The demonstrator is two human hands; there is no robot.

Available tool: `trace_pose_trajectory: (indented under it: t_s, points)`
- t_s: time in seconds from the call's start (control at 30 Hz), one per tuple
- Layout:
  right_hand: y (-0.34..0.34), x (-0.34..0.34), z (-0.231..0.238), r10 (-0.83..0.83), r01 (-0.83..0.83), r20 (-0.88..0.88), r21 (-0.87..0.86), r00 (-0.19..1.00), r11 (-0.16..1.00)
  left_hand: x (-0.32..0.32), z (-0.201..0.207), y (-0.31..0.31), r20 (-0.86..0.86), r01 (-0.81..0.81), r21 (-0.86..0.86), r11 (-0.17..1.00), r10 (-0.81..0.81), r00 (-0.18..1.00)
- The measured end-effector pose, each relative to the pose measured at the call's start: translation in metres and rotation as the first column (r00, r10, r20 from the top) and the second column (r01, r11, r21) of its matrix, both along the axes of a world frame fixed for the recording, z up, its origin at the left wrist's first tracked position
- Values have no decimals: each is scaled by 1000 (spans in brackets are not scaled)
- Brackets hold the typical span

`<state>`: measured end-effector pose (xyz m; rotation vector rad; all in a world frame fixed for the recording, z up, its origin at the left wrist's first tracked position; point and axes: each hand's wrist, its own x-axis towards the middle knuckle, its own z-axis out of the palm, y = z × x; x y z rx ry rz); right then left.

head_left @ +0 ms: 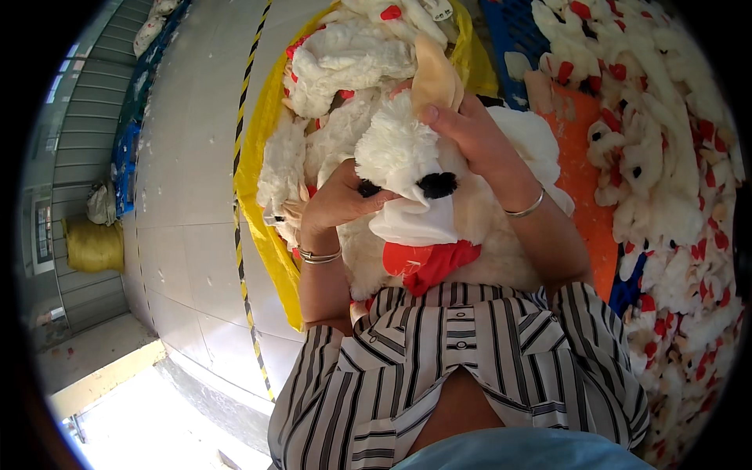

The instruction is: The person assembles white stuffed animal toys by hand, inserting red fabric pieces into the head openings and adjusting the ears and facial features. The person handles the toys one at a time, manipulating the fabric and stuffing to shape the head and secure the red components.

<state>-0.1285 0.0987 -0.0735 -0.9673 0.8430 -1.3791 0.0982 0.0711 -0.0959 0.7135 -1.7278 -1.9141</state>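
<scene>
A white plush animal head (395,149), limp and fluffy on top, is held up in front of my chest. It has two black eye patches (437,186), a smooth white muzzle (415,221) and a red cloth piece (431,265) below. My left hand (338,197) is closed on the face's left side, thumb pressed beside the left eye patch. At the top right, my right hand (486,139) pinches the head by the base of a beige ear (435,78). Some of its fingers are hidden behind the plush.
Similar white plush skins (348,59) lie heaped on a yellow sheet (254,184) beyond my hands. To the right are an orange panel (583,157) and a large pile of plush pieces (654,164). Black-and-yellow tape (241,141) marks the floor at left, with a yellow bundle (94,244) farther off.
</scene>
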Motion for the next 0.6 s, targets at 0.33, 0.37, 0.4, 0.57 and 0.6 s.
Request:
trace_pose_trajectory:
  t_s: [0.33,0.37,0.4,0.57,0.6]
  points:
    - [13,-15,35,-362,339,118,179,924,924,32,16,-9,0,5,139,990,-5,1000]
    - [14,-13,40,-374,351,154,158,915,923,43,10,-13,56,-34,-12,999,35,998]
    - [13,-10,45,-357,334,200,142,912,932,58,7,-17,33,-99,-130,987,104,994]
    - [0,31,80,-152,157,320,9,935,988,77,46,-26,-526,-585,-164,794,431,733]
    - [1,44,91,-139,165,259,-83,956,983,77,46,-35,-574,-715,33,698,599,559]
